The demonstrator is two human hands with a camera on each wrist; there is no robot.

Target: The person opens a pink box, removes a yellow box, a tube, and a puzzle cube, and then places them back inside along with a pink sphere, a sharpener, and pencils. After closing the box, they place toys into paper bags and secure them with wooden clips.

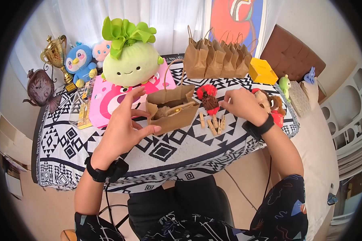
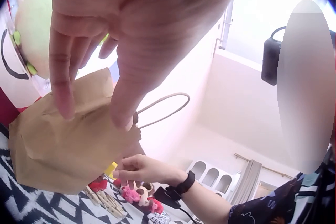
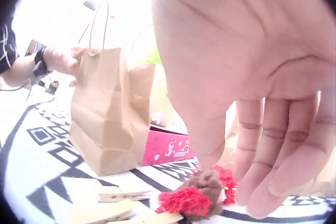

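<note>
A brown paper bag (image 1: 173,118) with twisted handles stands in front of the pink box, something beige and a clothespin-like piece showing in its mouth. My left hand (image 1: 122,126) is at the bag's left side, fingers spread; in the left wrist view that hand (image 2: 121,35) hangs over the bag (image 2: 68,145), thumb near its rim. Beside a red and brown fluffy toy (image 1: 209,100) is my right hand (image 1: 243,105). The right wrist view has the hand (image 3: 252,77) just above the toy (image 3: 197,195), fingers lowered and holding nothing visible. Wooden clothespins (image 1: 213,123) lie below the toy.
Several paper bags (image 1: 215,60) stand in a row at the back, beside a yellow box (image 1: 263,71). Small plush toys (image 1: 269,102) lie to the right. A green plush (image 1: 134,62) sits on the pink box (image 1: 100,100); a trophy (image 1: 56,56) and clock (image 1: 42,88) are left.
</note>
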